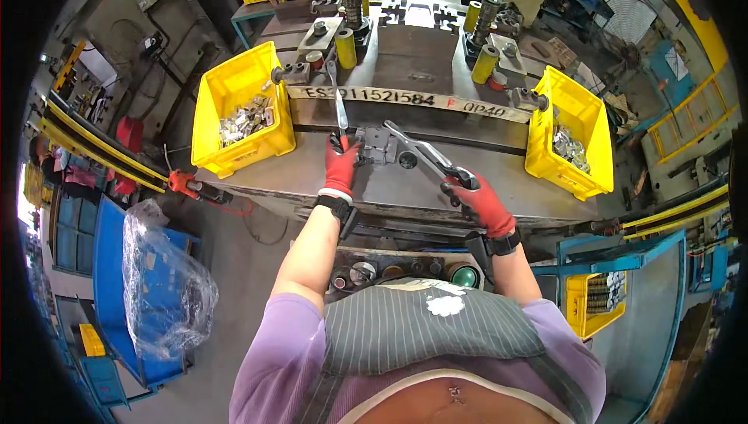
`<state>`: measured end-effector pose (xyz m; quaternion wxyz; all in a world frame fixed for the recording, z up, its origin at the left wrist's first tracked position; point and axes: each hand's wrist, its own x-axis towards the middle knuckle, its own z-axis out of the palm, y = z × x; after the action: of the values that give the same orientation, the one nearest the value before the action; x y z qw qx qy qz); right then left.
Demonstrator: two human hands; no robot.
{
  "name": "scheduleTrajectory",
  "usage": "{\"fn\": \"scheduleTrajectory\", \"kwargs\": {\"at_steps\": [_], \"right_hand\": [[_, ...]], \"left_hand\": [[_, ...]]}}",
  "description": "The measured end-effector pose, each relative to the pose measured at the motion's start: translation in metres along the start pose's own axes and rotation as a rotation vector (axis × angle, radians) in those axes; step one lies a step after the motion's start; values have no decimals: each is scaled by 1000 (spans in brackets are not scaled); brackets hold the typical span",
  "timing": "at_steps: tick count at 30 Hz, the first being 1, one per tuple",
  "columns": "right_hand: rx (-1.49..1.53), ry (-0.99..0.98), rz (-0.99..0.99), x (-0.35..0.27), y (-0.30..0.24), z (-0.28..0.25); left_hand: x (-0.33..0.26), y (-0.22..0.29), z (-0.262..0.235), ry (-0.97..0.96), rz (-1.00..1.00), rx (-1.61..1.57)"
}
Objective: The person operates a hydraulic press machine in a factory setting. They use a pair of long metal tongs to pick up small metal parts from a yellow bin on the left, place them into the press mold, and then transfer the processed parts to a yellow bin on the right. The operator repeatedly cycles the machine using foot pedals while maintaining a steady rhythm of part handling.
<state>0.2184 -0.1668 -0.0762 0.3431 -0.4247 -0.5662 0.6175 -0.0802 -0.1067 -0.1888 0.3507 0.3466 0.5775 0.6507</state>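
My left hand (340,167), in a red glove with black fingertips, is closed around a long silver tool with a flat shaft (340,109). The tool's tip reaches up over the lettered front rail (374,97) of the die; its exact kind is unclear. My right hand (481,202), also gloved in red, grips a long silver plier-like tool (425,151) with dark handles. Its far end slants up and left toward a small flat grey metal piece (378,145) on the press table. The metal piece lies just right of my left hand.
Yellow bins of small metal parts stand on the table, one at left (241,155) and one at right (557,161). Yellow cylinders (346,48) and guide posts (352,3) rise behind the rail. A button panel (405,267) sits below the table's near edge (405,210).
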Motion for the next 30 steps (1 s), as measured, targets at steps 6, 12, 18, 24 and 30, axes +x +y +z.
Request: {"fn": "scheduleTrajectory", "kwargs": {"at_steps": [6, 12, 18, 24, 30], "right_hand": [[-1, 33, -56, -4, 15, 6], [921, 63, 275, -20, 37, 10], [48, 154, -91, -30, 37, 14], [-517, 150, -167, -40, 16, 38], [-406, 167, -162, -31, 35, 44]], "left_hand": [[11, -34, -15, -28, 55, -74], [-16, 13, 6, -95, -191, -283], [-5, -11, -8, 16, 53, -13], [-8, -6, -8, 62, 160, 39], [-25, 47, -22, -232, -279, -456]]}}
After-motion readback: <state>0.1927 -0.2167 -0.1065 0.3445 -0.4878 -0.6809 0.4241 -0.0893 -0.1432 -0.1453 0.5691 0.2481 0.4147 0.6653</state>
